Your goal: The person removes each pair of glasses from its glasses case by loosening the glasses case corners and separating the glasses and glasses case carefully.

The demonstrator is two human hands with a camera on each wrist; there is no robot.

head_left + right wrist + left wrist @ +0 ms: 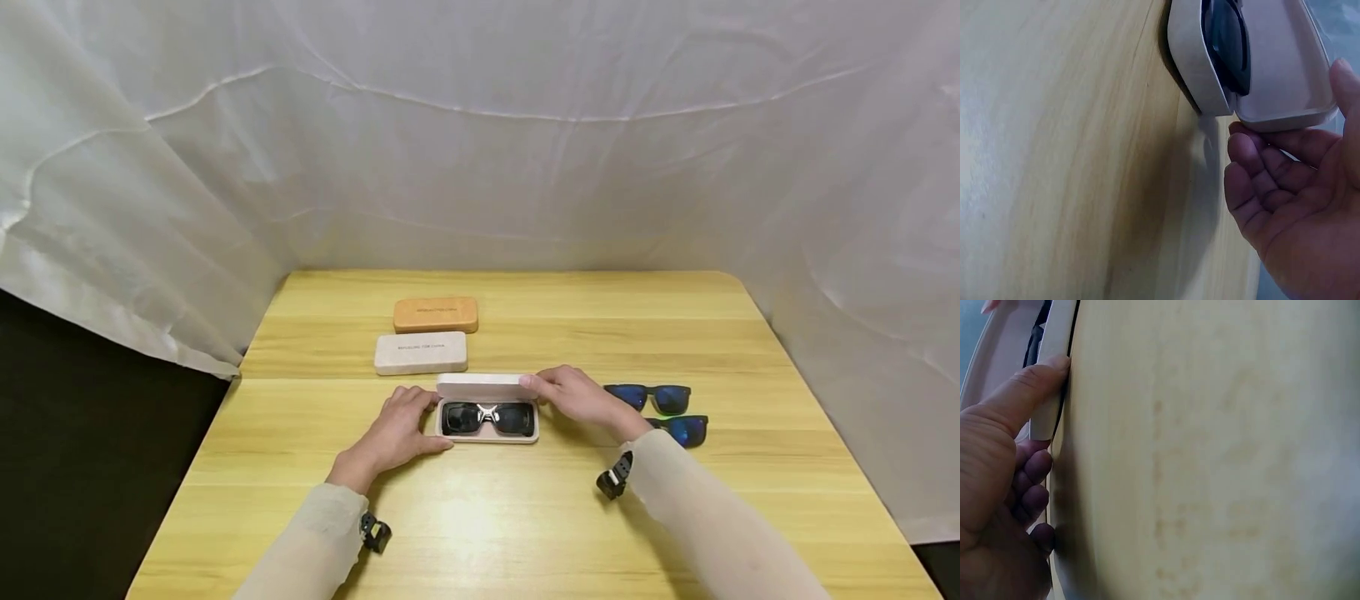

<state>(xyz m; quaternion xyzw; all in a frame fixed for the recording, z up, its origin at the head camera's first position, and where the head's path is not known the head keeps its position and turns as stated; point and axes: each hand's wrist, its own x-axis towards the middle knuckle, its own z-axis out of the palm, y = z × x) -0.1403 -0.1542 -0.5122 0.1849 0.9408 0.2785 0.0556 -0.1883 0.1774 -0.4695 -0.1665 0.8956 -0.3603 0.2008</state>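
A white glasses case [487, 437] lies open near the middle of the wooden table [525, 517]. Black sunglasses [487, 417] lie folded inside it. My left hand [397, 429] holds the case's left end, with the thumb [1022, 394] pressed on the front rim [1054, 362] and the fingers curled at the end. My right hand [573, 396] pinches the right end of the raised lid [483, 386]. In the right wrist view the thumb rests on the lid's edge [1279, 62] and the fingers [1266, 181] sit behind it. The dark lens [1229, 44] shows in the case body [1188, 56].
A shut pale grey case [421, 352] and a shut tan case [436, 315] lie behind the open one. Two blue-lensed sunglasses [649, 397] [682, 429] lie to the right, by my right wrist. White sheeting [480, 167] surrounds the table; the left side drops to dark floor.
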